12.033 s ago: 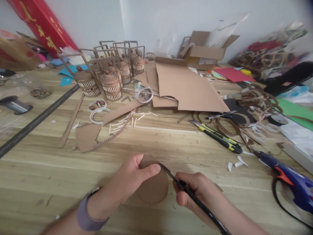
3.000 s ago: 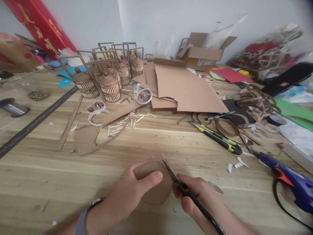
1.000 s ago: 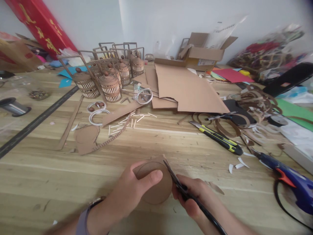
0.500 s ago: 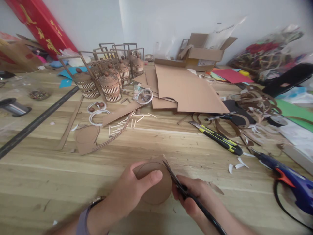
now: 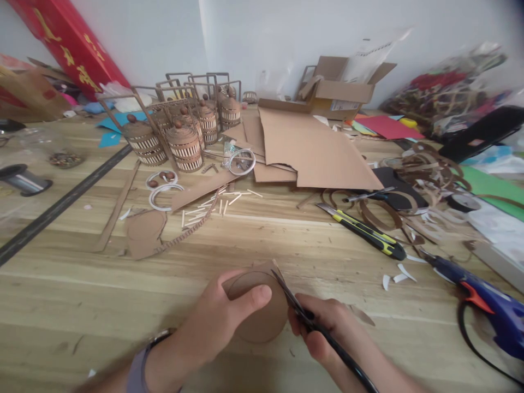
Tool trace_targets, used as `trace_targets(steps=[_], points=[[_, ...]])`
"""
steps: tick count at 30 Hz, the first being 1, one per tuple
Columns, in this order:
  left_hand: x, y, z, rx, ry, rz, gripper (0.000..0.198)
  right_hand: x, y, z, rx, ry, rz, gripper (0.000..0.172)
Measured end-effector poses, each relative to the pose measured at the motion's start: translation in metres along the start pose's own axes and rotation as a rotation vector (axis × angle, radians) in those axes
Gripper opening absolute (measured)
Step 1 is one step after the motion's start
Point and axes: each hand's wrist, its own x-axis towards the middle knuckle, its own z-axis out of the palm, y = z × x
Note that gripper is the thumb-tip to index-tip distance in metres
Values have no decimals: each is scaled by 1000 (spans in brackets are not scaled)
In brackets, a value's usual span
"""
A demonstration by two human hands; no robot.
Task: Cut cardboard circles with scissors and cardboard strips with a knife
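Note:
My left hand (image 5: 221,311) grips a piece of brown cardboard (image 5: 262,322) near the table's front, its thumb flat on top and its fingers hidden beneath. A circle is drawn on the cardboard. My right hand (image 5: 327,327) is closed around dark scissors (image 5: 301,314), whose blades lie along the upper right edge of the cardboard, just outside the drawn line. A small cut strip stands up at the blade tips. The lower part of the scissors runs under my right hand's thumb toward the bottom edge.
Small round lidded baskets (image 5: 185,147) with tall handles stand at the back left. Cardboard sheets (image 5: 315,147) lie behind my hands. A yellow-black utility knife (image 5: 364,232) and a blue glue gun (image 5: 483,305) are on the right. Thin sticks (image 5: 200,210) are scattered left of centre.
The scissors' blade tips have shifted very slightly left at the cardboard's edge. Both hands and everything else look practically the same.

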Motion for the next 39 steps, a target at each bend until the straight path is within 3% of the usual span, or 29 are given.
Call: trace_targets(steps=[6, 16, 27, 39], points=[[1, 1, 0, -20, -29, 12, 59, 1, 5, 0, 7, -2, -30, 77], [1, 3, 1, -6, 23, -3, 57, 0, 13, 1, -22, 7, -41, 77], [2, 4, 0, -80, -32, 42, 51, 1, 4, -1, -18, 4, 21, 79], [5, 1, -4, 21, 30, -12, 70, 0, 10, -5, -43, -16, -9, 82]])
